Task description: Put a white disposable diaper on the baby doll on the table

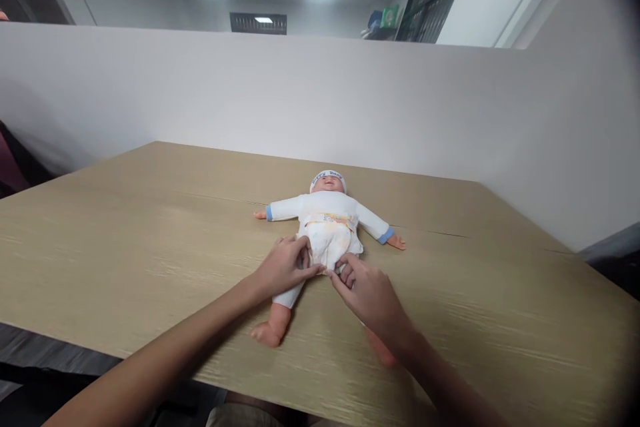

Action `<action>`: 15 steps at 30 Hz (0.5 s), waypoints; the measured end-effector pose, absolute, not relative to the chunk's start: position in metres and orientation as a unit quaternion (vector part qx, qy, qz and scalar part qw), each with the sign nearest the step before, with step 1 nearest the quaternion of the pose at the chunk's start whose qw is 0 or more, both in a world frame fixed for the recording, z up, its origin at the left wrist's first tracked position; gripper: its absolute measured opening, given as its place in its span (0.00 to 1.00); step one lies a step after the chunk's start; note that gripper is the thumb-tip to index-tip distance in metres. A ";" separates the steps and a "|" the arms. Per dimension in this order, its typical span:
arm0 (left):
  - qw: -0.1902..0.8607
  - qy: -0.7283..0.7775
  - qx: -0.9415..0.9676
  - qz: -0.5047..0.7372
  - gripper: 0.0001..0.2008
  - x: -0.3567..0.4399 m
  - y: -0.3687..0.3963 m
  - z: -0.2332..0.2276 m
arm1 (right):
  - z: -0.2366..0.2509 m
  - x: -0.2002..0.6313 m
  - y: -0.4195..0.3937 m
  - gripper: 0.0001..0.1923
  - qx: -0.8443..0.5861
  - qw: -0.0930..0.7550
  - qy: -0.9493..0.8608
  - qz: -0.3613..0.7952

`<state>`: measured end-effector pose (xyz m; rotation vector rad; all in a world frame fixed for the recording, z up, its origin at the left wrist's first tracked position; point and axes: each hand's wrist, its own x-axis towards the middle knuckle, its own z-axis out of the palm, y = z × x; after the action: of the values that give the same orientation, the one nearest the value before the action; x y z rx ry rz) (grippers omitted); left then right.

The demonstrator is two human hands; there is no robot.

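A baby doll [329,203] in a white outfit with blue cuffs and a lettered white cap lies on its back, arms spread, head away from me. Around its hips is a white diaper [327,240] with an orange and blue printed band at the waist. My left hand [287,267] pinches the diaper's edge at the doll's crotch, on the left side. Just to the right, my right hand [364,283] has its fingers curled and closed on the diaper's edge there. The doll's leg on the right is mostly hidden beneath my right hand and forearm.
The doll rests on a wide wooden table [150,240] with thin seams across its top. Behind the table stands a white wall [250,93] with a glass window above it. A dark object [617,267] is beyond the table's right edge.
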<state>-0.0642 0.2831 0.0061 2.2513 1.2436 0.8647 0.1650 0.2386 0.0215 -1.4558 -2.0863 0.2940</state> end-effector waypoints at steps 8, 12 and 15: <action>0.231 0.394 0.830 0.319 0.16 -0.068 0.283 0.004 | 0.009 0.166 0.231 0.04 -0.522 0.301 -0.795 0.065; 0.218 0.375 0.830 0.351 0.14 -0.069 0.282 0.000 | 0.007 0.165 0.227 0.06 -0.517 0.313 -0.793 0.079; 0.224 0.364 0.823 0.374 0.12 -0.070 0.280 -0.002 | 0.007 0.163 0.224 0.06 -0.517 0.326 -0.786 0.093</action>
<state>-0.0696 0.2805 -0.0019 2.2719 1.0052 1.0335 0.1635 0.2244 0.0071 -1.3552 -2.0602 0.2430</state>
